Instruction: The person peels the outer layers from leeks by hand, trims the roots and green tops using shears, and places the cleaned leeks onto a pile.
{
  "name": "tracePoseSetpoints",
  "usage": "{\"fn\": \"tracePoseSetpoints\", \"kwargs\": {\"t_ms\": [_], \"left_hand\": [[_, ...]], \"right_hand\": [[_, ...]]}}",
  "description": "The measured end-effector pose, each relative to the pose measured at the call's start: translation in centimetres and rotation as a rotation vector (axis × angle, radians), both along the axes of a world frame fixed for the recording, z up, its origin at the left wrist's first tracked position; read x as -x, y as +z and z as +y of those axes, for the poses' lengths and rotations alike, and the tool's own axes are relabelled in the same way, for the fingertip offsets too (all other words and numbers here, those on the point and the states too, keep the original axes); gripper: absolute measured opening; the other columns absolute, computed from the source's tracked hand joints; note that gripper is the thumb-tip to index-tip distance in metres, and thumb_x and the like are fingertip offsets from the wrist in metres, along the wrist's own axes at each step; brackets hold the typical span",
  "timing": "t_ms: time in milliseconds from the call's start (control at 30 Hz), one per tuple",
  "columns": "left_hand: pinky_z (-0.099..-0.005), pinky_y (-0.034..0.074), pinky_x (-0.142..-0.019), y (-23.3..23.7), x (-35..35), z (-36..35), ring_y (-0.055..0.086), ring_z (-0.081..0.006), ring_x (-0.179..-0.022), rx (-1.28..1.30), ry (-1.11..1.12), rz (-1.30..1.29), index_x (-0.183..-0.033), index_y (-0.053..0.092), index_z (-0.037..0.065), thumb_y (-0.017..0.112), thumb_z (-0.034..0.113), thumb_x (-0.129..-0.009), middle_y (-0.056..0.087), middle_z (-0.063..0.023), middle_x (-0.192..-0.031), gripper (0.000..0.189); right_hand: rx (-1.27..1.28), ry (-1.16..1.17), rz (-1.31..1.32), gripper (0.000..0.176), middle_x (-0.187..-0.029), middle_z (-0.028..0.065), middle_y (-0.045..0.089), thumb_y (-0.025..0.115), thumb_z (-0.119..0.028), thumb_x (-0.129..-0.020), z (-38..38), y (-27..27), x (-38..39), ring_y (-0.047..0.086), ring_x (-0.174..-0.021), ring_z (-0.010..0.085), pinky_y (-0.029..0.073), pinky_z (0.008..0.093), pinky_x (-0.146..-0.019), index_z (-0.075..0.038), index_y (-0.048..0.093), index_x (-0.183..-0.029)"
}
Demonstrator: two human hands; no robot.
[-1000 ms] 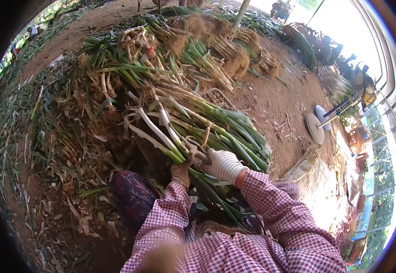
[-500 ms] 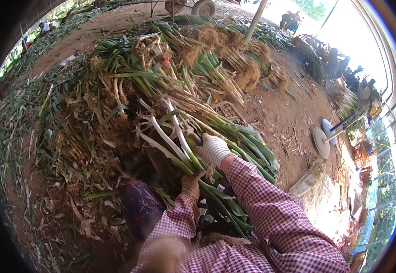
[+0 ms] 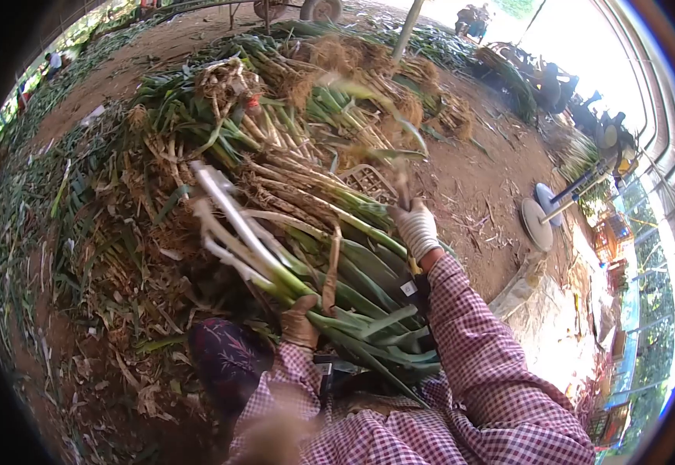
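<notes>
My left hand (image 3: 300, 322), in a brownish glove, is wrapped round the green stems of several leeks (image 3: 264, 260), whose white ends point up and left. My right hand (image 3: 416, 229), in a white striped glove, is closed to the right of them; a dark, narrow object stands up from its fingers, too blurred to name. Leek leaves (image 3: 372, 93) blur in the air above that hand. Between my hands lie more leeks with broad green leaves (image 3: 365, 275). The leaves of the held leeks trail down towards my lap.
Beyond my hands is a pile of rooted leeks (image 3: 275, 143), with a plastic crate (image 3: 368, 182) beside it. Leaf scraps (image 3: 82, 256) cover the ground at left. A round-based stand (image 3: 537, 225), crates (image 3: 613, 236), a pole (image 3: 407, 31) and a wheel (image 3: 322, 9) stand farther off. People are in the distance.
My right hand has moved away from the held leeks, up and right. My left hand has shifted left with the leeks. Loose leaves now blur through the air, and the view has turned slightly.
</notes>
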State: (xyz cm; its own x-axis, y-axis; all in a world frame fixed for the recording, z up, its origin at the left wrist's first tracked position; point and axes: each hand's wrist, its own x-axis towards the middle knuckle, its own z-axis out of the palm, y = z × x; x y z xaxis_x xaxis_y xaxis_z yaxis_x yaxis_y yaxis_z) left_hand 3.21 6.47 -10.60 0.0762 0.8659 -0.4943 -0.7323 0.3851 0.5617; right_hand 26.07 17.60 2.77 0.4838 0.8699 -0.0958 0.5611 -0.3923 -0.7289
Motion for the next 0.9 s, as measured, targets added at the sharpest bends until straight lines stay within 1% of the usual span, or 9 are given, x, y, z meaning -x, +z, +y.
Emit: {"fn": "tracePoseSetpoints", "kwargs": {"t_ms": [100, 133, 200, 267, 533, 600, 667, 733, 900], "left_hand": [[-0.0377, 0.056, -0.062, -1.0, 0.9, 0.2, 0.06, -0.0243, -0.067, -0.014, 0.033, 0.016, -0.095, 0.056, 0.0, 0.061, 0.008, -0.071, 0.057, -0.0101, -0.083, 0.026], [-0.038, 0.055, -0.062, -1.0, 1.0, 0.3, 0.06, -0.0247, -0.067, -0.032, 0.048, -0.045, -0.096, 0.056, 0.0, 0.061, 0.008, -0.071, 0.057, -0.0103, -0.082, 0.026], [-0.0377, 0.055, -0.062, -0.4, 1.0, 0.3, 0.06, -0.0245, -0.067, -0.019, 0.041, -0.072, -0.093, 0.057, 0.001, 0.061, 0.008, -0.072, 0.057, -0.0102, -0.081, 0.022], [-0.0368, 0.055, -0.064, 0.3, 0.8, 0.2, 0.06, -0.0235, -0.068, 0.015, 0.053, -0.084, -0.09, 0.059, 0.002, 0.061, 0.008, -0.074, 0.058, -0.009, -0.079, 0.018], [-0.0345, 0.054, -0.067, -0.5, 0.4, 0.6, 0.061, -0.0202, -0.078, 0.061, -0.108, -0.257, -0.099, 0.063, 0.003, 0.067, 0.009, -0.077, 0.062, -0.0078, -0.091, 0.022], [-0.036, 0.053, -0.071, 1.5, -0.6, 0.7, 0.062, -0.0206, -0.079, -0.021, -0.203, -0.202, -0.104, 0.061, 0.003, 0.066, 0.015, -0.081, 0.063, -0.008, -0.091, 0.026], [-0.0348, 0.053, -0.074, 0.1, -1.3, 1.3, 0.062, -0.0201, -0.082, -0.051, -0.264, -0.365, -0.108, 0.059, 0.003, 0.066, 0.013, -0.081, 0.063, -0.008, -0.095, 0.03], [-0.0342, 0.053, -0.075, -0.7, -2.3, 1.2, 0.062, -0.0196, -0.084, -0.104, -0.223, -0.211, -0.112, 0.056, 0.004, 0.068, 0.012, -0.08, 0.062, -0.0073, -0.096, 0.035], [-0.0373, 0.055, -0.072, -0.9, -2.7, 1.1, 0.064, -0.0237, -0.081, -0.046, -0.191, -0.289, -0.109, 0.059, 0.004, 0.071, 0.008, -0.075, 0.063, -0.0086, -0.096, 0.036]], "right_hand": [[0.19, 0.387, -0.651, 0.049, -0.093, 0.0205, 0.065, 0.068, -0.039, -0.072, -3.3, -0.4, 0.7, 0.063, -0.092, 0.0346, 0.049, 0.0393, -0.082, -0.005, 0.058, -0.105], [0.345, 0.292, -0.553, 0.053, -0.096, 0.0202, 0.065, 0.068, -0.038, -0.072, -3.6, -0.6, 1.4, 0.063, -0.092, 0.0337, 0.049, 0.0388, -0.082, -0.005, 0.055, -0.11], [0.295, 0.311, -0.655, 0.057, -0.099, 0.0205, 0.065, 0.068, -0.039, -0.071, -3.3, -3.9, 1.0, 0.063, -0.093, 0.0334, 0.05, 0.0386, -0.082, -0.004, 0.052, -0.114], [0.297, 0.381, -0.729, 0.055, -0.098, 0.0209, 0.065, 0.069, -0.039, -0.07, -4.4, -0.9, 2.1, 0.063, -0.094, 0.0339, 0.05, 0.0394, -0.082, -0.003, 0.054, -0.11], [0.203, 0.54, -0.444, 0.056, -0.085, 0.0187, 0.065, 0.074, -0.037, -0.064, -5.9, 3.3, 3.3, 0.064, -0.083, 0.031, 0.05, 0.0374, -0.073, 0.001, 0.057, -0.102], [0.177, 0.626, -0.04, 0.052, -0.081, 0.0163, 0.064, 0.074, -0.032, -0.064, -6.1, -1.5, 2.7, 0.064, -0.081, 0.0262, 0.049, 0.0365, -0.071, 0.003, 0.058, -0.099], [0.089, 0.577, 0.249, 0.049, -0.082, 0.0151, 0.064, 0.074, -0.028, -0.064, -8.3, 2.0, 6.3, 0.062, -0.077, 0.0227, 0.049, 0.034, -0.069, 0.005, 0.058, -0.097], [0.283, 0.563, -0.006, 0.052, -0.082, 0.0159, 0.064, 0.076, -0.029, -0.063, -8.5, -0.3, 7.0, 0.062, -0.077, 0.0224, 0.049, 0.0338, -0.069, 0.005, 0.058, -0.098], [0.272, 0.382, 0.37, 0.042, -0.081, 0.0067, 0.062, 0.072, -0.021, -0.072, -10.5, 1.3, 6.6, 0.06, -0.079, 0.0135, 0.049, 0.0278, -0.069, 0.005, 0.057, -0.101]]}}
